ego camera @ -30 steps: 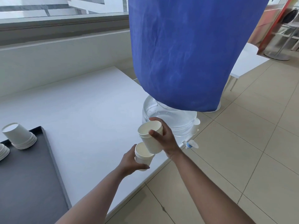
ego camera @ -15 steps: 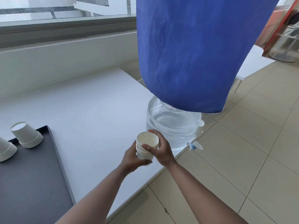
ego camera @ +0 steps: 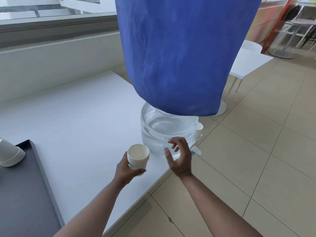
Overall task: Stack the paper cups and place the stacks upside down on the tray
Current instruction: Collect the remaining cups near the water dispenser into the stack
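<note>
— Where was the stack of nested white paper cups [ego camera: 138, 158]?

— In the left hand [ego camera: 126, 170], held mouth up above the near edge of the white table [ego camera: 82, 120]. The fingers wrapped around the lower part of the stack, gripping it from below and behind.

— And the right hand [ego camera: 180, 157]?

— It hung just beside the stack, apart from it, fingers spread and loosely curled, holding nothing. Behind it stood the clear water dispenser base [ego camera: 168, 130] under a blue cloth cover [ego camera: 183, 52].

— Anything on the flat dark grey tray [ego camera: 25, 194]?

— One upside-down stack of white paper cups [ego camera: 10, 154] sat at its far left corner, partly cut by the frame edge, well apart from both hands.
</note>
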`<state>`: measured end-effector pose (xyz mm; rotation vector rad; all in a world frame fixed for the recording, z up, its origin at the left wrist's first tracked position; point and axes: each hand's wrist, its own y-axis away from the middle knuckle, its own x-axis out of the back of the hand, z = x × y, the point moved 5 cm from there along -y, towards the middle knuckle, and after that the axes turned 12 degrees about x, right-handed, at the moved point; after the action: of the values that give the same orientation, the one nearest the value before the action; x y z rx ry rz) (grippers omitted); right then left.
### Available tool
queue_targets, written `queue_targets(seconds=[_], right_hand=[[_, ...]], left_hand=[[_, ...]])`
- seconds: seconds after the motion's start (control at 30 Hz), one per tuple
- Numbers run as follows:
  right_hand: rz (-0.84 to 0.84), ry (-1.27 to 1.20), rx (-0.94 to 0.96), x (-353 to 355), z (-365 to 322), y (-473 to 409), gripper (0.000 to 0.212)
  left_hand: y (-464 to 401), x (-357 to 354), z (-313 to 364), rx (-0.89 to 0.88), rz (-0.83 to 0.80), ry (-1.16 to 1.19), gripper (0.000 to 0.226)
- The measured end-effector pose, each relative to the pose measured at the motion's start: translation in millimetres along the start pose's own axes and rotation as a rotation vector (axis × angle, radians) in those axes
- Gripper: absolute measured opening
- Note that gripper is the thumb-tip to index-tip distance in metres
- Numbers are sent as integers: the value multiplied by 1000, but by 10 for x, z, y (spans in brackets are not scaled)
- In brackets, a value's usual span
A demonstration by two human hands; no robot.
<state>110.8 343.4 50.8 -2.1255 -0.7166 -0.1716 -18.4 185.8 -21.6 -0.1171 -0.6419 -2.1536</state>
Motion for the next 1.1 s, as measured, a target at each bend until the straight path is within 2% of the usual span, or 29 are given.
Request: queue_targets(seconds=[0.1, 0.23, 0.33, 0.53, 0.67, 0.83, 0.9, 1.1], right_hand=[[143, 171, 18, 360, 249, -93, 13], [182, 340, -136, 708, 740, -208, 28], [31, 415, -244, 734, 1061, -330, 28], [-296, 498, -487, 585, 1557, -487, 47], [-558, 628, -484, 468, 1741, -578, 58], [-787, 696, -445, 345, 1896, -623, 76], [-815, 682, -470, 329, 1936, -587, 75], [-751, 597, -509, 362, 1924, -503, 65]], left_hand=[[-40, 51, -44, 53, 60, 40, 84], [-79, -8, -63, 85, 96, 46, 81], [-93, -53, -76, 105, 116, 53, 75], [-142, -137, -85, 140, 141, 80, 74], [-162, -158, -81, 147, 158, 80, 76], [-165, -170, -89, 153, 173, 83, 80], [-163, -184, -85, 154, 169, 85, 81], [-189, -199, -80, 157, 171, 80, 79]])
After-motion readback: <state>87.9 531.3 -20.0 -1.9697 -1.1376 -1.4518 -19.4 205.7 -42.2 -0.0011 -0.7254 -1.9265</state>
